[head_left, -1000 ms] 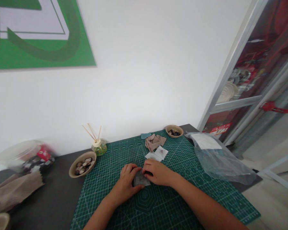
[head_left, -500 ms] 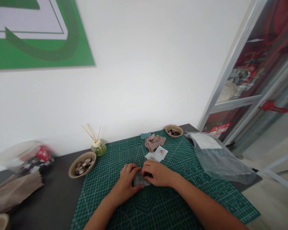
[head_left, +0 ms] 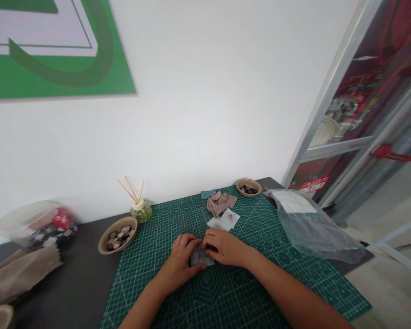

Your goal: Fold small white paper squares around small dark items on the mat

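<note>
A small grey sheet, paper or thin cloth (head_left: 202,257), lies on the green cutting mat (head_left: 178,315) between my hands. My left hand (head_left: 180,261) holds it down along the left, index finger at its upper edge and thumb at its lower edge. At the sheet's upper right, the fingers of my right hand (head_left: 224,246) are curled and pressed together; whatever is under the fingertips is hidden. Just beyond my hands lie two white sheets (head_left: 230,218) with faint smudges. Behind these sit a crumpled brown cloth (head_left: 221,202) and a folded blue cloth (head_left: 208,194).
A bowl of round pieces (head_left: 102,244) stands left of the mat, near a reed diffuser (head_left: 141,212). Another bowl (head_left: 255,182) holds dark pieces at the back right. A clear plastic bag (head_left: 304,233) overlaps the right edge. Far left are a tipped tub (head_left: 23,219) and brown cloth (head_left: 27,274).
Almost nothing differs. Both hands keep their places on the grey sheet, with at most a slight shift of the right fingers.
</note>
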The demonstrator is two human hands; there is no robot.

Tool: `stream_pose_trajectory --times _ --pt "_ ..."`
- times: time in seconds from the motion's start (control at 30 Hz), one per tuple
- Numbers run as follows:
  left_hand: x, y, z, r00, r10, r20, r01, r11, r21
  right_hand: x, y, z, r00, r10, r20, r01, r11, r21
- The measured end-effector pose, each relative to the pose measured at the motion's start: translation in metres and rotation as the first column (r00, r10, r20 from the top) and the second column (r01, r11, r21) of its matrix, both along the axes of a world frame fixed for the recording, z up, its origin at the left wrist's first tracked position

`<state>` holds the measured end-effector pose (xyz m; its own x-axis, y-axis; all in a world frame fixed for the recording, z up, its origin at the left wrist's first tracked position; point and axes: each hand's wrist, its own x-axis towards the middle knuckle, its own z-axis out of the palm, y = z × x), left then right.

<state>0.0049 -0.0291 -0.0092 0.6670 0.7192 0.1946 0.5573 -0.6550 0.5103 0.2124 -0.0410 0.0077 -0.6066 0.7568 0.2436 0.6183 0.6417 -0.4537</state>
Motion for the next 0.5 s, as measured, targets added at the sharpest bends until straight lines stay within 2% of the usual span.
stream_pose_trajectory --times 0.1,0.33,0.5 --pt "0.0005 0.0001 0.001 1.0 0.005 -0.02 -0.005 1.0 -0.005 0.0003 0.0012 -0.0016 0.999 -0.034 0.003 0.034 0.999 0.006" --pt "0.0001 0.0007 0.0002 1.0 -0.001 -0.011 0.001 1.0 0.01 -0.0001 0.0004 0.0002 1.0 0.023 -0.005 -0.023 1.0 -0.022" --pt "-0.0001 0.0003 0.0 1.0 -0.001 -0.005 0.001 1.0 0.004 0.0005 0.0015 -0.0016 1.0 -0.026 -0.007 0.026 1.0 0.012"
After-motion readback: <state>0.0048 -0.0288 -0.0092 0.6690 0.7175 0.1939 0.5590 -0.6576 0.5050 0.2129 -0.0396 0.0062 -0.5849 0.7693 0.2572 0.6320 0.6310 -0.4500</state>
